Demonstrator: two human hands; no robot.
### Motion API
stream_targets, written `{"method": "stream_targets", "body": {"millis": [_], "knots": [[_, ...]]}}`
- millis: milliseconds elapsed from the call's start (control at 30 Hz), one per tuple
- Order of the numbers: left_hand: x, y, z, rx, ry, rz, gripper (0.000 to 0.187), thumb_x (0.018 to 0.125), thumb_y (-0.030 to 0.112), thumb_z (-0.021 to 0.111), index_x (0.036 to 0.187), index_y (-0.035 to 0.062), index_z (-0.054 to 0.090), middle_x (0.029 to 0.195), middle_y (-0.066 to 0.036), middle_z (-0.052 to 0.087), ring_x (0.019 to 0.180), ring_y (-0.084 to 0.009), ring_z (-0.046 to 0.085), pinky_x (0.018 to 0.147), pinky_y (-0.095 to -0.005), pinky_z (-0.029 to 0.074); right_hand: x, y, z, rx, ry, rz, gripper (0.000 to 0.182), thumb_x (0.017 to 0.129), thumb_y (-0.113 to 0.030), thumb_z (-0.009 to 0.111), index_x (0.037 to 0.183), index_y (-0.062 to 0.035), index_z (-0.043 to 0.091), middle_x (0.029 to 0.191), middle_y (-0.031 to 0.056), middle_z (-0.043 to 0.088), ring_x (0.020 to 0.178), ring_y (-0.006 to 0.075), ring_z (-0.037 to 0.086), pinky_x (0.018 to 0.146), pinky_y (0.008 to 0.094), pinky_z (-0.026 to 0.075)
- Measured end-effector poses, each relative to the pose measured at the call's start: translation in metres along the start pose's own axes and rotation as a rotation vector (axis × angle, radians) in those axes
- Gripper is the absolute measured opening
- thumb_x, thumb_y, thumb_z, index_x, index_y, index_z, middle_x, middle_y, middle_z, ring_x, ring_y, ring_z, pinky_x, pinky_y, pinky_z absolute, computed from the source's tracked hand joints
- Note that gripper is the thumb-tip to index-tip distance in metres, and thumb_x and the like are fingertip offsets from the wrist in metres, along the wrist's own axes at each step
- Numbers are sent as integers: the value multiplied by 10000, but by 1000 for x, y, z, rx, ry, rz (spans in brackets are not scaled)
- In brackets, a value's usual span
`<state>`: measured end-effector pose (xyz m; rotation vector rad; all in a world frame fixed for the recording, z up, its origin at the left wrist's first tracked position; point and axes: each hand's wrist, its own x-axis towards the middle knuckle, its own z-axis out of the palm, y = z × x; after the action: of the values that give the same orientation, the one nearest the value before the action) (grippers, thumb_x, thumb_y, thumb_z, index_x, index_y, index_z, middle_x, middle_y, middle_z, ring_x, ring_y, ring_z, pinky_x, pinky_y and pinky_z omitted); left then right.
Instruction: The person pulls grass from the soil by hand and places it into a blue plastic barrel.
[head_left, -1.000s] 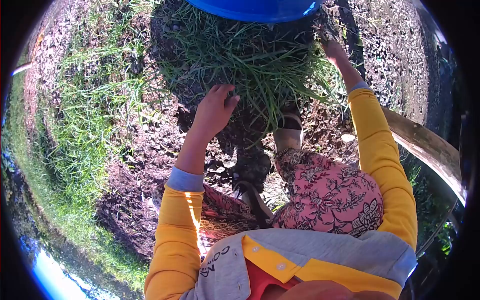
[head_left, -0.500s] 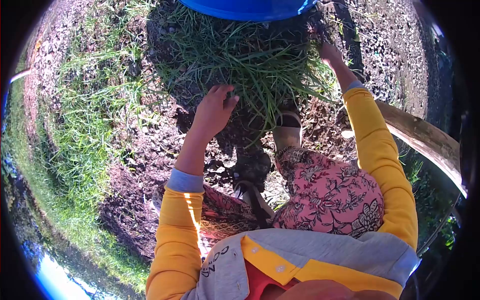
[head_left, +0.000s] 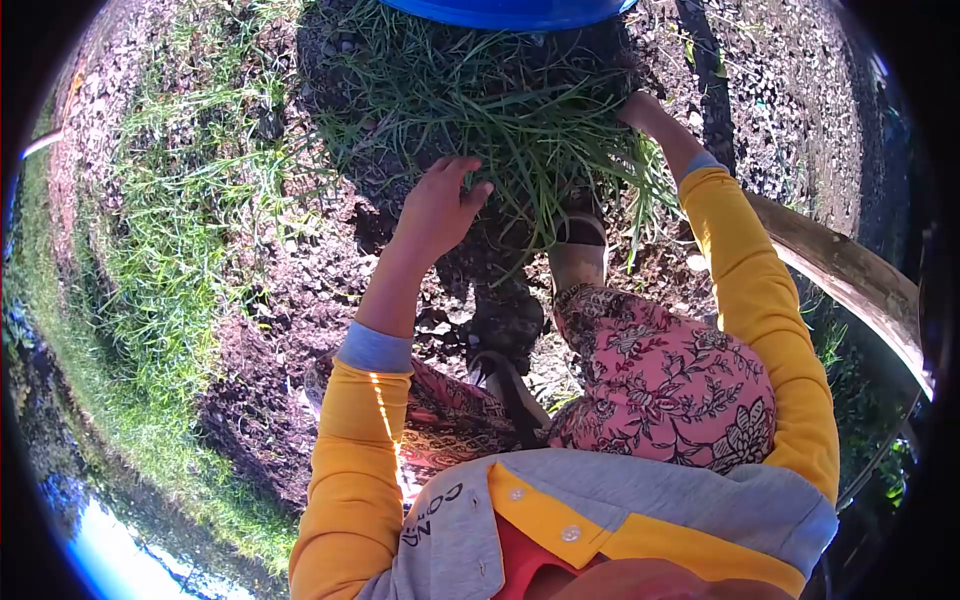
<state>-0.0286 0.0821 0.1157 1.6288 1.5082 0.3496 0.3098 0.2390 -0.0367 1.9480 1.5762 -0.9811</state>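
Dark soil [head_left: 262, 375] borders grass [head_left: 490, 115], beside which I see the left hand [head_left: 440, 212], loosely spread, and right hand [head_left: 645, 113] (grip unclear from here).

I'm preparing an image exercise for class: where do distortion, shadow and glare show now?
Head view: black surround and bowed edges, suggesting a wide-angle lens; head view: dark shadow over the grass below the blue container; head view: a bright streak on the left sleeve, glare at lower left; head view: right hand with fingers hard to make out.
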Motion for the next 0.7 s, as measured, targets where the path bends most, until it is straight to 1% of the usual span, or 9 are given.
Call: {"method": "stream_targets", "body": {"millis": [100,200,300,400,500,533,633,700], "knots": [[-1,-1,0,10,-2,1,364,828,264,569,1097,23,525,1105,-162,526,828,-305,586,752,-392,464,-2,8,13,121,110,-109,360,737,-322,581,906,-10,639,892,213,623,860,342,607,748,401,478],[-1,-1,-1,10,12,7,364,833,271,561,1097,24,526,1105,-163,527,863,-314,580,757,-393,463,6,11,18,11,161,-211,385,770,-345,569,930,0,628,923,210,619,880,354,598,760,407,471],[-3,-3,0,30,21,16,365,839,286,549,1090,22,531,1098,-164,532,895,-322,573,763,-394,461,-7,7,23,81,200,-83,429,795,-380,562,942,19,617,937,223,612,894,370,587,767,413,460],[-6,-3,-3,20,22,4,364,844,296,539,1079,18,538,1086,-166,538,896,-322,572,761,-393,460,-26,4,30,280,251,-48,464,804,-403,558,949,35,605,943,241,604,898,378,582,768,420,452],[-8,-2,-7,-7,35,-16,359,847,294,536,1072,15,542,1072,-165,543,863,-316,579,748,-391,462,-12,20,50,457,327,-95,468,803,-391,564,965,46,593,937,257,600,898,386,579,766,425,447],[-9,-1,-10,-14,43,-22,356,847,291,536,1070,14,544,1067,-165,544,849,-314,582,743,-391,463,-49,0,30,440,305,-7,453,800,-382,572,974,36,594,920,247,606,894,380,583,765,423,444],[-10,3,-20,-9,49,-56,355,849,291,536,1072,15,544,1043,-163,552,799,-305,588,722,-389,464,-98,10,21,225,324,-29,437,797,-381,580,933,34,603,901,227,618,856,358,600,730,414,448],[-5,2,-25,-19,69,-43,356,849,294,536,1069,15,545,1023,-163,557,782,-300,589,714,-388,463,-131,6,9,304,459,-95,429,796,-363,588,954,36,595,866,215,625,821,348,606,698,399,453]]}}
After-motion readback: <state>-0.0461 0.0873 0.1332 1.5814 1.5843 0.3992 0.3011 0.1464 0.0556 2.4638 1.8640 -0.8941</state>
